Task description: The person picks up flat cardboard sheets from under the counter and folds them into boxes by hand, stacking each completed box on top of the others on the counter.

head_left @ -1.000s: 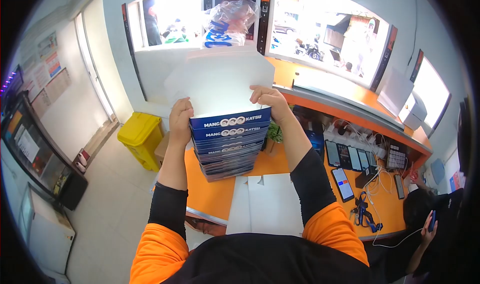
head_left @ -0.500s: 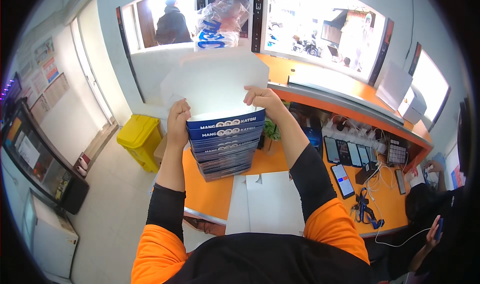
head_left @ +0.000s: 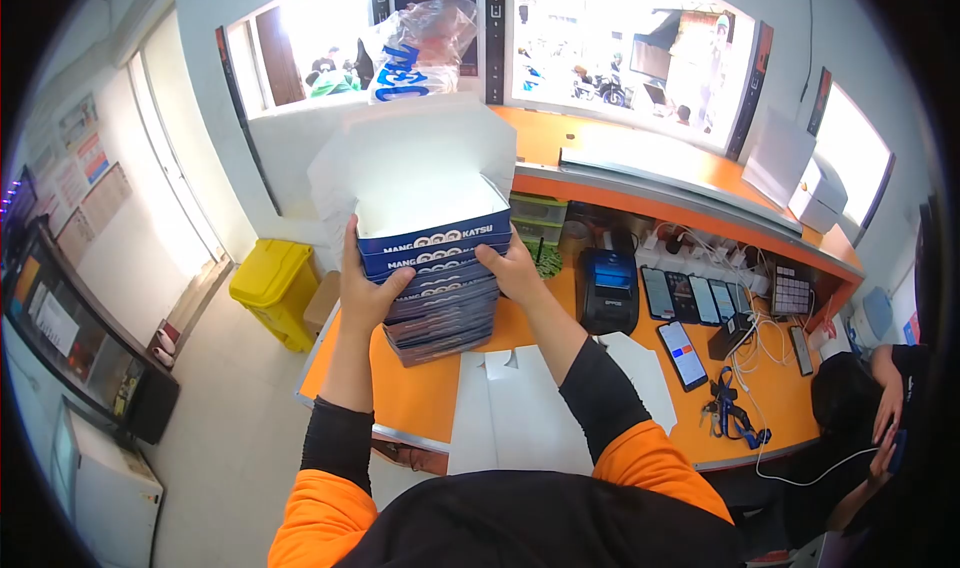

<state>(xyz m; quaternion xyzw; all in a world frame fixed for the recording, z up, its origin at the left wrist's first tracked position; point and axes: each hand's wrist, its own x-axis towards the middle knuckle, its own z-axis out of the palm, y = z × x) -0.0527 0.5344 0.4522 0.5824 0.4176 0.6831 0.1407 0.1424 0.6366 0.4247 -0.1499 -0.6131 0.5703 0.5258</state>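
Observation:
In front of me stands a tall stack of nested dark blue cardboard food boxes (head_left: 440, 320) lettered "MANG KATSU". Its top food box (head_left: 432, 230) has a white inside, and the white lid flaps stand up at the back. My left hand (head_left: 371, 286) clasps the upper left side of the stack, thumb on the front. My right hand (head_left: 513, 268) grips the upper right side the same way. Flat white card blanks (head_left: 530, 408) lie on the orange table (head_left: 420, 393) between my forearms and the stack.
Right of the stack are a black printer (head_left: 608, 288), several phones (head_left: 682, 356), tangled white cables and a blue lanyard (head_left: 733, 408). Beside them sits a person whose hand (head_left: 885, 408) is near a phone. A yellow bin (head_left: 275, 286) stands left; a plastic bag (head_left: 425, 53) is at the window.
Both hands have come down from the top box's upper edges and flaps to the sides of the stack. The top box now looks more squarely formed. The view has shifted slightly.

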